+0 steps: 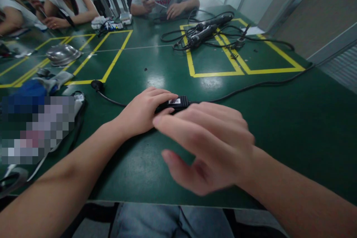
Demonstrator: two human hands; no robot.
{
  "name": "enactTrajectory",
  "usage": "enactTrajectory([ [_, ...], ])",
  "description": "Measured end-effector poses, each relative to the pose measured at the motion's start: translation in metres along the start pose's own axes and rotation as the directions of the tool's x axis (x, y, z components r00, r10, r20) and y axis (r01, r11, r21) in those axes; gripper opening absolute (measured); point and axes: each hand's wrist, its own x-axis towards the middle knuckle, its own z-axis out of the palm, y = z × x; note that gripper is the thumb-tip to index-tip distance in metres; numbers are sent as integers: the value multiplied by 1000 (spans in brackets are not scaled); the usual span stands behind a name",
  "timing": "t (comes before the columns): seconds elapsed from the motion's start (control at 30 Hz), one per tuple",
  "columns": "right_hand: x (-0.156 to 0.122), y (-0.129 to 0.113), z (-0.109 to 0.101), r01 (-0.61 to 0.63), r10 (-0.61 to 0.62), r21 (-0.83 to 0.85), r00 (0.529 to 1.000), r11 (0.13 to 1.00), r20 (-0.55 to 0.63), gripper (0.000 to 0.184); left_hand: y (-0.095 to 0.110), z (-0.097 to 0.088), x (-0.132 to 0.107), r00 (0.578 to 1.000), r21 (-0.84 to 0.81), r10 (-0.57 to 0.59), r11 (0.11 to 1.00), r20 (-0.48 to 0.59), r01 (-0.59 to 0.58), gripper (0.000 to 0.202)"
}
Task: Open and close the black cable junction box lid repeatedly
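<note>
Gripping the black power adapter (182,101) by its left end, the left hand (143,108) in the head view is steadying it on the green desk (134,178), while the right hand (212,145) is hovering, loosely curled, visibly holding nothing. Bracing the adapter while leaving its cord (251,87) slack is probably serving best.

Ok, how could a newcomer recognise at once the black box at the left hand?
On the green table, look nearer than the yellow tape. There the left hand partly covers a black box, its ridged right end bare. Unlike the cylindrical black tools farther back, it carries a white label.
</note>
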Motion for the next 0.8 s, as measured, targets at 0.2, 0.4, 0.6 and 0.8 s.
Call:
enactTrajectory([
  [0.2,10,42,33,-213,223,-102,969,972,101,57,-2,2,0,1000,6,-16,1000,-8,16,29],
  [0.4,4,81,37,-360,369,-82,895,929,250,72,-5,2,0,997,-36,-81,996,-8,80,38],
  [0.6,6,93,33,-428,409,10,870,904,275,78,-8,6,0,991,-78,-134,988,-17,132,38],
  [0.8,7,92,33,-440,422,-2,860,898,288,88,-6,4,1,992,-14,-59,998,-116,58,31],
])
